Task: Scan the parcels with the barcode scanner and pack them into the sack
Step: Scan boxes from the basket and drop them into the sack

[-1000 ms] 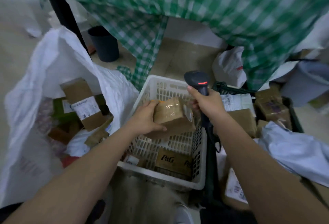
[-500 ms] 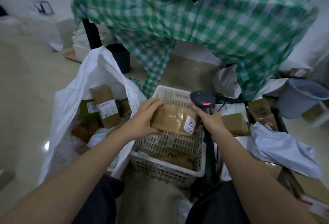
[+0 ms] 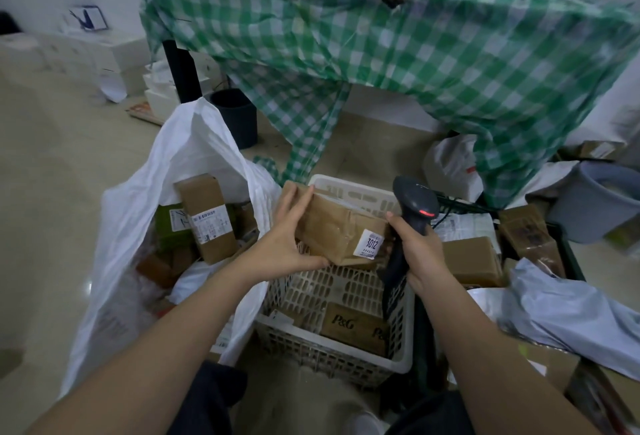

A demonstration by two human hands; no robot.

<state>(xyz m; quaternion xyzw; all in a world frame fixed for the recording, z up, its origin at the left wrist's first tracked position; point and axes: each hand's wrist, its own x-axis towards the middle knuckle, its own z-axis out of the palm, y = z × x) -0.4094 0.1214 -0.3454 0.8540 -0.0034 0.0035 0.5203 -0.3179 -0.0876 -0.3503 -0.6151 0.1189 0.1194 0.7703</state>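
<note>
Gripped at its left end by the left hand [image 3: 282, 247], thumb under the near edge and fingers spread over the top, the brown parcel [image 3: 337, 228] hung above the white basket [image 3: 332, 353], its small white number label turned toward the person. The right hand [image 3: 420, 254] was wrapped round the handle of the dark scanner [image 3: 414, 208], whose head stood just beside the parcel's right end, a red light showing on it. Wrapped in paper under glossy tape, the parcel looked light enough for one hand and fairly stiff, though its creased skin suggested some give; the tape was probably slippery, so a hold across an end, thumb opposing fingers, seemed the safest, leaving the label bare for the scanner. In the basket below lay a flat carton [image 3: 353, 327]. Left of the basket, the white sack [image 3: 145, 220] gaped open, already holding a tall brown box [image 3: 207, 216] and other parcels. To the right, more brown boxes and a grey mailer bag [image 3: 568, 306] lay heaped. Beyond stood a table under a green checked cloth [image 3: 398, 40].
</note>
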